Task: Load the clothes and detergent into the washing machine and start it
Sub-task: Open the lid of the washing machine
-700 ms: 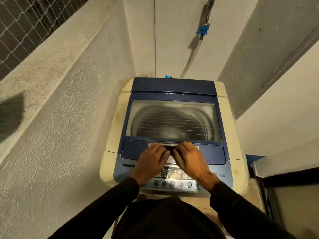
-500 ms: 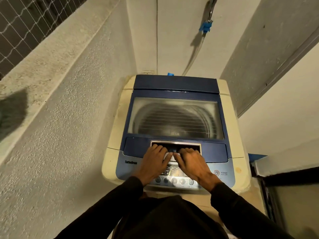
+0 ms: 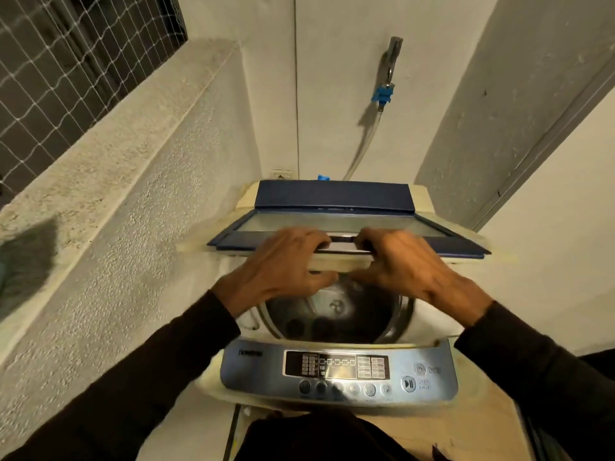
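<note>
A top-loading washing machine stands in front of me, with its blue control panel (image 3: 337, 372) nearest. Its blue-framed glass lid (image 3: 332, 224) is raised and folding at its hinge. My left hand (image 3: 279, 264) and my right hand (image 3: 402, 264) both grip the lid's front handle edge, side by side. Below the hands the steel drum (image 3: 336, 319) is exposed; it looks dark inside and I see no clothes in it. No detergent is in view.
A rough plaster wall with a ledge (image 3: 109, 168) runs close along the left, under a netted window (image 3: 66, 58). A tap with a blue connector (image 3: 384, 93) and hose hangs on the back wall. A grey door frame (image 3: 499, 128) stands on the right.
The lid lay flat and closed before, with both hands at its handle recess. Now both hands have lifted the front edge up and back, and the drum shows.
</note>
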